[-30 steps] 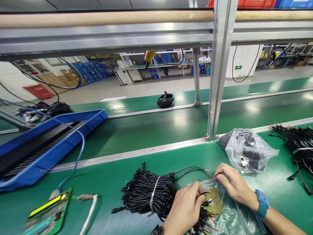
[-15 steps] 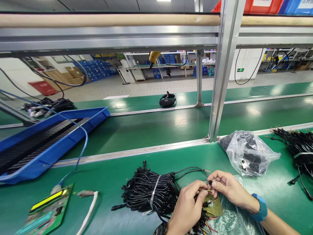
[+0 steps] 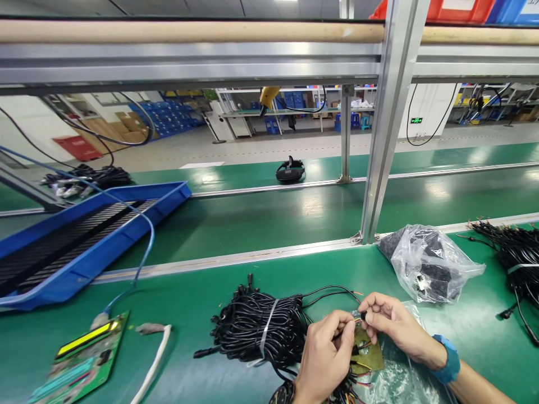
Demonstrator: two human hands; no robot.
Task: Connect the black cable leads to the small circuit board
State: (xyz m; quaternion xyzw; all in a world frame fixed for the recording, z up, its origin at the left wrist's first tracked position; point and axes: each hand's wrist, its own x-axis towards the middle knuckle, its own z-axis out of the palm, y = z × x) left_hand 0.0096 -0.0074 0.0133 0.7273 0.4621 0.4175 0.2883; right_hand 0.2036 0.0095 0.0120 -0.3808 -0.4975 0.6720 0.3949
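My left hand [image 3: 326, 353] and my right hand [image 3: 391, 325] meet fingertip to fingertip above a small yellowish circuit board [image 3: 367, 349]. Both are closed in a pinch: the left on thin wire ends, the right on a small black connector [image 3: 362, 316]. Thin black wires run from the pinch back to a tied bundle of black cables [image 3: 256, 328] lying just left of my hands. The board rests on a clear plastic bag [image 3: 400, 376]. Red and yellow wire ends show under my left hand.
A clear bag of black parts [image 3: 429, 264] lies at the right, a second black cable bundle [image 3: 516, 252] further right. A green display board [image 3: 84, 359] and a white cable [image 3: 154, 365] sit at the lower left. A blue tray [image 3: 84, 247] and an aluminium post [image 3: 381, 129] stand behind.
My right hand came in from the bag's edge to meet my left hand. Both hands rose slightly above the board and closed on the wire and connector.
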